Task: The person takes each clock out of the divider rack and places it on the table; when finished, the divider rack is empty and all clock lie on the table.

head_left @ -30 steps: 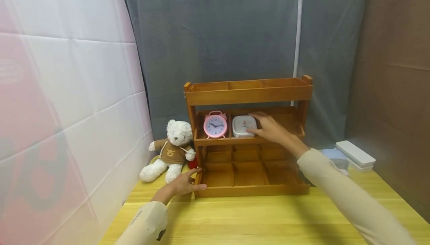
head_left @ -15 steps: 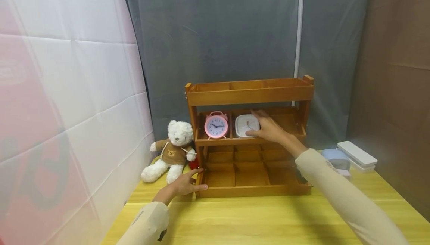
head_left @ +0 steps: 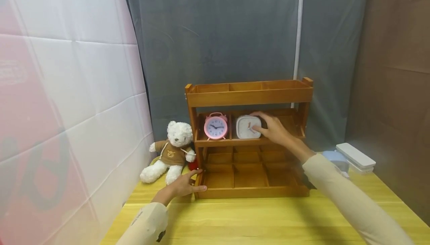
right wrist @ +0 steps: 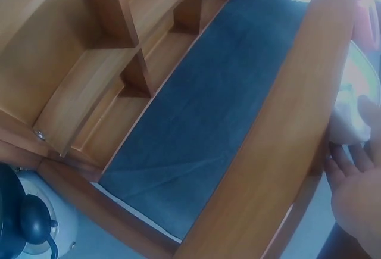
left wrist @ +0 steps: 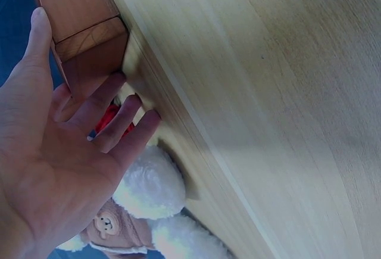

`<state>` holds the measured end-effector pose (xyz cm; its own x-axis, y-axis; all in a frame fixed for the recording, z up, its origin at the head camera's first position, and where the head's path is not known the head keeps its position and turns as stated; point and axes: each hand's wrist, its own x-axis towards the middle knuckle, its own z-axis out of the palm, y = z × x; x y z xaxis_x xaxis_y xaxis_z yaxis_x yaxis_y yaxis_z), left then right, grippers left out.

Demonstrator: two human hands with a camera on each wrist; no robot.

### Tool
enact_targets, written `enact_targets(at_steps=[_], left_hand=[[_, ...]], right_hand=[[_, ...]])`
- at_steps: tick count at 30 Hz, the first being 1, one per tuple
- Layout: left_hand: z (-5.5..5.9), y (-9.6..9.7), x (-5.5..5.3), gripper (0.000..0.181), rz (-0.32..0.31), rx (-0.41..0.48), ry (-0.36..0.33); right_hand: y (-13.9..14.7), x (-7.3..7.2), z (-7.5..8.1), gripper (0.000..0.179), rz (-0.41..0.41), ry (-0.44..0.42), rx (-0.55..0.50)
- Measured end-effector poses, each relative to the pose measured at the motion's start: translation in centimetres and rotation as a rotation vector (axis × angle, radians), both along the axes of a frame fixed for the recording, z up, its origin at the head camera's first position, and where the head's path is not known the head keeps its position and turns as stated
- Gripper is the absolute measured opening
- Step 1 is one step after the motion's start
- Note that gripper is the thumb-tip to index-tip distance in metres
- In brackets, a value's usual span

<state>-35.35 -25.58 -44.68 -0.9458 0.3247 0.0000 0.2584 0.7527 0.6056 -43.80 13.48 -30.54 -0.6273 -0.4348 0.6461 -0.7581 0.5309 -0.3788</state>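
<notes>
Right hand (head_left: 273, 130) pinches the white clock (head_left: 244, 127); its right edge faces the palm — under the thumb.

The yellow table (head_left: 235, 219) carries a wooden rack (head_left: 248, 97) and teddy bear (head_left: 173, 153)

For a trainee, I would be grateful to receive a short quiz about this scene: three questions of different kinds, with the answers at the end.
1. Fill in the gap: in the head view, the teddy bear sits to the ____ of the wooden shelf.
2. True or false: the pink alarm clock and the white clock stand on the same tier.
3. Multiple choice: what does the right hand hold?
A. the teddy bear
B. the pink alarm clock
C. the white clock

Key: 1. left; 2. true; 3. C
</notes>
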Motion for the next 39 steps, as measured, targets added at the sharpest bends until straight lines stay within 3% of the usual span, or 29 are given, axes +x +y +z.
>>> enact_targets(at_steps=[9, 15, 21, 30, 39], left_hand=[[0.0, 0.1, 0.1, 0.087, 0.0, 0.007, -0.004], [-0.1, 0.2, 0.1, 0.087, -0.016, 0.008, 0.0], [-0.2, 0.1, -0.1, 0.087, -0.019, 0.008, 0.012], [-0.4, 0.0, -0.3, 0.086, -0.002, 0.004, 0.022], [-0.2, -0.1, 0.0, 0.085, -0.024, 0.01, 0.031]], right_hand=[[0.2, 0.6, 0.2, 0.032, 0.141, 0.058, -0.103], [0.8, 1.3, 1.1, 0.036, 0.158, 0.134, -0.143], [1.9, 2.7, 2.3, 0.038, 0.196, 0.157, -0.158], [4.9, 5.4, 3.1, 0.042, 0.178, 0.179, -0.131], [10.0, 7.5, 2.1, 0.046, 0.081, 0.223, -0.103]])
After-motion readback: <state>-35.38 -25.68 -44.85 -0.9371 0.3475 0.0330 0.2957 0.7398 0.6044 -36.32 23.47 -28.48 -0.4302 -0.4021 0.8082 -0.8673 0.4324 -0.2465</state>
